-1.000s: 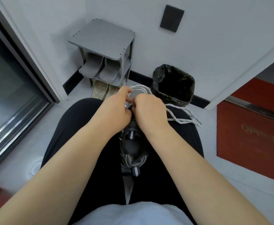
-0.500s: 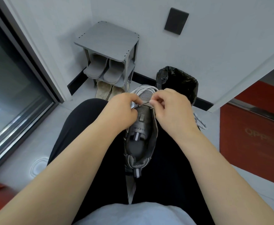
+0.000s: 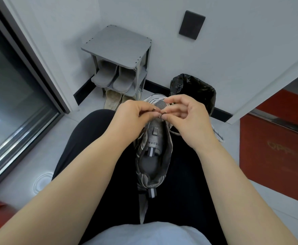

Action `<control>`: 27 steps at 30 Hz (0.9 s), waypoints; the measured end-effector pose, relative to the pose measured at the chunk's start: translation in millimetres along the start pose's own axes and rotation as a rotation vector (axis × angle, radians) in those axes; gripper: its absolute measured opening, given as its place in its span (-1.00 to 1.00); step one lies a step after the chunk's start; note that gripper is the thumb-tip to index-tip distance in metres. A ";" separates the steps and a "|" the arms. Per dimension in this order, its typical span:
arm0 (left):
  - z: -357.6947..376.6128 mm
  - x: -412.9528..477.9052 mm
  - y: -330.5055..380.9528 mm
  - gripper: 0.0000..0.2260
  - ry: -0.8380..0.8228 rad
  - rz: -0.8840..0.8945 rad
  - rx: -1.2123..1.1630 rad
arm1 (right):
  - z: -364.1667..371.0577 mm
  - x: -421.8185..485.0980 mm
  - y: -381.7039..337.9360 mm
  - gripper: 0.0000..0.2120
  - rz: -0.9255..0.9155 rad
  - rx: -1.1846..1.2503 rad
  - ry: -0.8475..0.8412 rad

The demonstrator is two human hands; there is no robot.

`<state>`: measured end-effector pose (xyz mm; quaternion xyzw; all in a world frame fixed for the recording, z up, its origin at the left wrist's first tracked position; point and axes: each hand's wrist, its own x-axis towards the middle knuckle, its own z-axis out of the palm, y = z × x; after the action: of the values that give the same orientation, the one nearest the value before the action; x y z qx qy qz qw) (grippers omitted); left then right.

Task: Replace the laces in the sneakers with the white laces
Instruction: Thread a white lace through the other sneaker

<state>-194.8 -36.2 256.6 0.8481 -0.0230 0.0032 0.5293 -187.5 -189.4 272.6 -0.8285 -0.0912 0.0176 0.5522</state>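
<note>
A grey sneaker [image 3: 153, 151] lies on my lap between my thighs, toe pointing away, its tongue bare. My left hand [image 3: 134, 117] pinches one dark lace tip above the front eyelets. My right hand [image 3: 185, 117] pinches the other dark lace tip just to the right of it. Both tips stick up between thumb and forefinger, a few centimetres apart. White laces [image 3: 217, 134] lie on my right thigh, mostly hidden behind my right hand.
A small grey shoe rack [image 3: 120, 48] with slippers stands against the wall ahead. A bin with a black bag [image 3: 194, 89] sits right of it. A glass door [image 3: 12, 96] runs along the left, a red cabinet [image 3: 275, 147] stands on the right.
My hands have drawn apart and lifted off the shoe's middle. Each now holds a lace tip up over the toe end, and the tongue is uncovered.
</note>
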 end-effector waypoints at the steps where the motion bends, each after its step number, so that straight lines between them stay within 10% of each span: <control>1: -0.5 -0.4 -0.4 -0.89 -0.018 -0.001 -0.012 | 0.7 -0.7 2.1 -0.69 -0.017 -0.005 0.026; 18: 6.0 -1.2 -0.9 -0.88 -0.081 0.058 0.057 | 0.7 2.2 -1.2 -0.80 -0.114 -0.016 0.045; 27: 3.8 -9.3 -0.3 -0.80 0.019 0.078 0.000 | -6.4 44.8 12.7 -0.55 -0.134 -0.628 -0.236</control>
<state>-204.2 -39.2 254.3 0.8464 -0.0510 0.0316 0.5292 -141.0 -192.3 266.6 -0.9425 -0.2095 0.0480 0.2559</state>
